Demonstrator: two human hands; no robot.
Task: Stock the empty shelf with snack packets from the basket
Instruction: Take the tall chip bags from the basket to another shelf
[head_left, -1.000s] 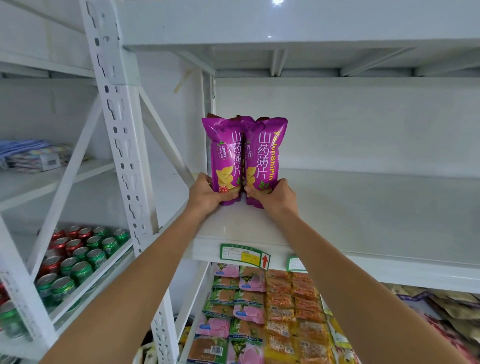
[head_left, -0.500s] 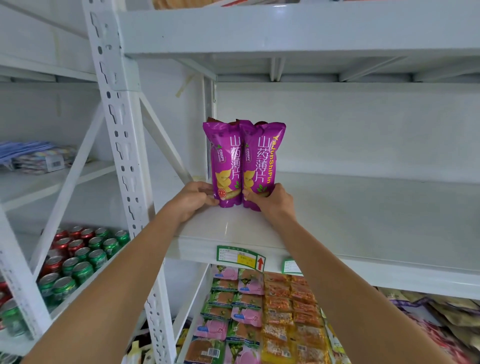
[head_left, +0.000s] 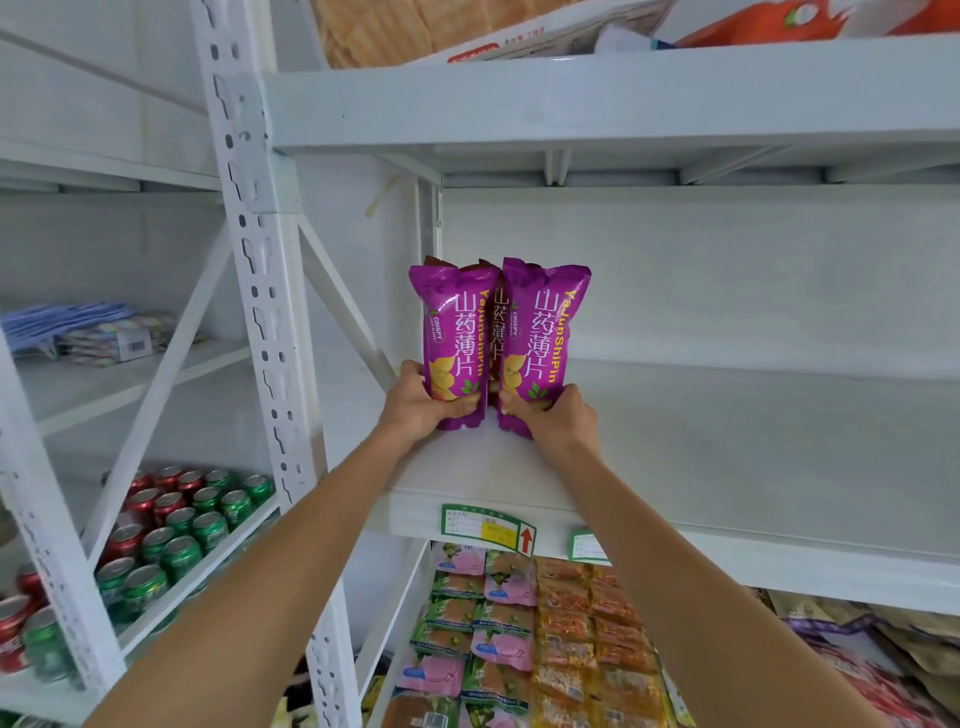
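Two upright at the left end of the shelf: left hand curled round the left purple crisp packet, right hand gripping the right purple crisp packet. Shelf otherwise mostly bare; I judge we're barely started.

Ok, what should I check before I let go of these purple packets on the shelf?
1. left packet standing upright: ok.
2. right packet standing upright: ok.
3. Firm hold low down, left hand on the left packet and right hand on the right packet: ok.
4. Packet bottoms flat on the shelf: cannot tell, the fingers cover them.
5. Bare shelf space to the right for more packets: ok.
6. basket close by: cannot tell, it is out of view.
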